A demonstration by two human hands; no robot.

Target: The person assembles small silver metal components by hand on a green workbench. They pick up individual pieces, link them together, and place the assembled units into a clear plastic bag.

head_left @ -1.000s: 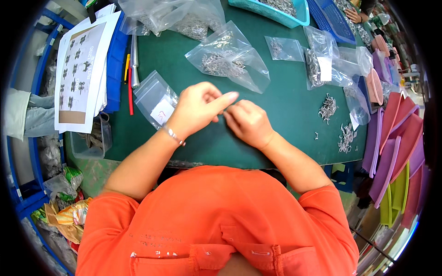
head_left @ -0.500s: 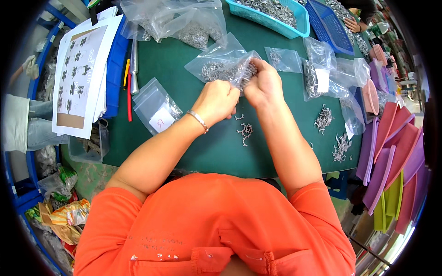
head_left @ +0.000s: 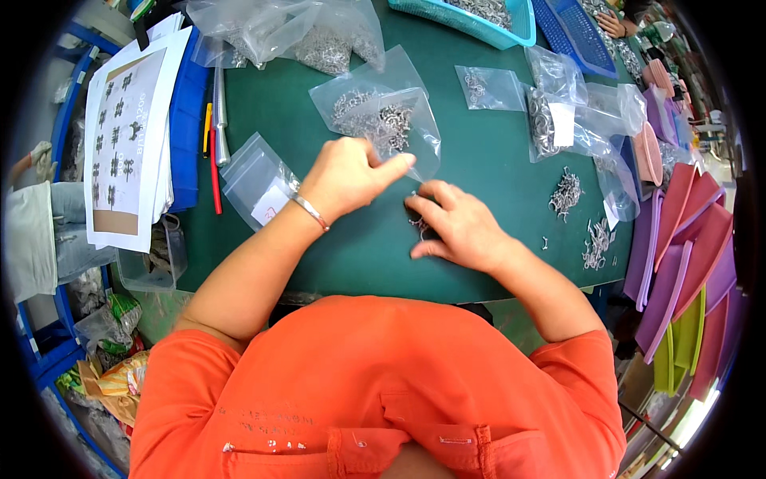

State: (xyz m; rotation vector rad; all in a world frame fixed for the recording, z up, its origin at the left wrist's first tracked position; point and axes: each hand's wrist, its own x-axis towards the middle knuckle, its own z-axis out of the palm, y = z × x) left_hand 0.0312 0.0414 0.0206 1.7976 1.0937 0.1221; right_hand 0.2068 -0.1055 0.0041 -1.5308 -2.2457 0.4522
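Note:
My left hand (head_left: 347, 177) is closed on the near edge of a clear plastic bag (head_left: 423, 128), its thumb lying along the edge. Inside the bag are many small silvery metal pieces (head_left: 394, 120). My right hand (head_left: 467, 229) is lowered to the green table with its fingers apart and curved around a small pile of metal pieces (head_left: 420, 227). Part of that pile is hidden under the fingers. Beside my left wrist lies a small zip bag (head_left: 257, 180) with a white handwritten label and metal parts in it.
Large bags of metal parts (head_left: 323, 48) lie at the far left, near a turquoise basket (head_left: 471, 25). Printed sheets (head_left: 124, 152) rest by a blue bin. Loose metal piles (head_left: 566, 194) and filled bags (head_left: 544, 128) are at the right. A co-worker's hand (head_left: 613, 24) shows far right.
My right hand has let go of the bag and moved down toward me to the small pile. The bag now lies flatter, and my left hand has shifted slightly left.

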